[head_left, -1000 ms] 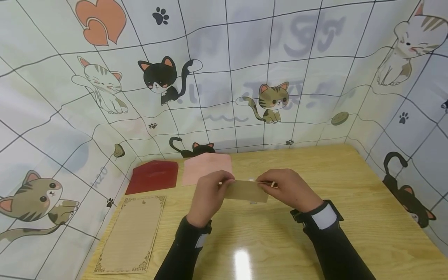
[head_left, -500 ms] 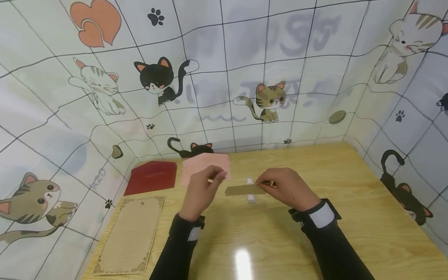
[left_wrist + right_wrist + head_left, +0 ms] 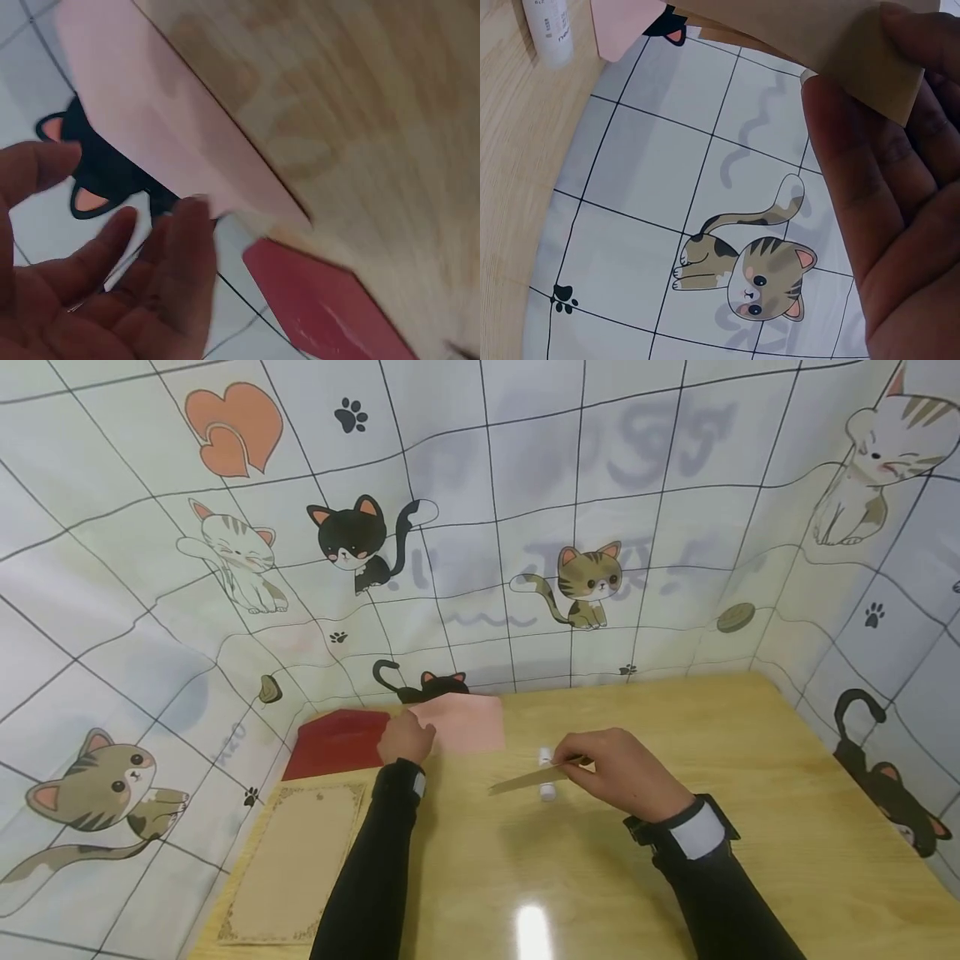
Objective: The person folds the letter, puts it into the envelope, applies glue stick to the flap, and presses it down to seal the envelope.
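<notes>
Over the middle of the table: the right hand (image 3: 622,772) hangs above the wood, its forearm coming from the lower right and pointing inward to the left.
Right grip: thumb and index finger pinch one end of a brown paper (image 3: 521,782), with only the paper between them.
Brown paper: it is in the air, seen nearly from its edge, the free end directed left and slightly down, before a white tube (image 3: 548,792) on the table.
Left arm: it stretches farther forward than the right one; its black sleeve (image 3: 375,860) covers part of the bordered sheet's (image 3: 288,864) right edge.
Left hand (image 3: 405,739): it is where the red envelope (image 3: 337,743) and the pink envelope (image 3: 468,724) come near each other; fingers loosely bent, thumb apart, holding nothing. Whether it touches an envelope, I cannot tell.
Table (image 3: 622,885): pale yellow wood with visible grain, shining with one bright reflection near the person.
Walls: white cloth (image 3: 461,589) with black grid lines, printed cats, paw prints and an orange heart (image 3: 234,431).
</notes>
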